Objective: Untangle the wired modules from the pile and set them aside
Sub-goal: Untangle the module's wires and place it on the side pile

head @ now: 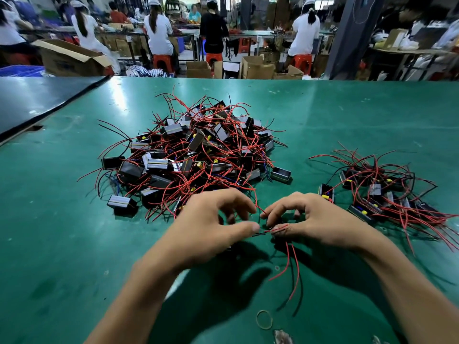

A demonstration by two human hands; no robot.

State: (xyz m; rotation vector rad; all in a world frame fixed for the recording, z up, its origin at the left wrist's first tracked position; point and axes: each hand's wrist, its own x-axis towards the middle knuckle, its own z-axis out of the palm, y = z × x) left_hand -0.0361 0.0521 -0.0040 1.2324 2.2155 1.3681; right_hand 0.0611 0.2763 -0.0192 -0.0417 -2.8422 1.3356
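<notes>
A big tangled pile of black box modules with red and black wires (pixel 196 155) lies at the middle of the green table (pixel 62 219). A smaller group of modules (pixel 382 192) lies at the right. Just in front of the big pile, my left hand (pixel 213 224) and my right hand (pixel 313 217) meet, fingers curled. Both pinch thin red and black wires (pixel 290 264) that hang down toward me. The module these wires belong to is hidden under my hands.
A rubber band (pixel 264 319) lies on the table near the front edge. A dark panel (pixel 37 100) adjoins the table at the far left. Beyond the table stand cardboard boxes (pixel 255 68), red stools and several seated people at other benches.
</notes>
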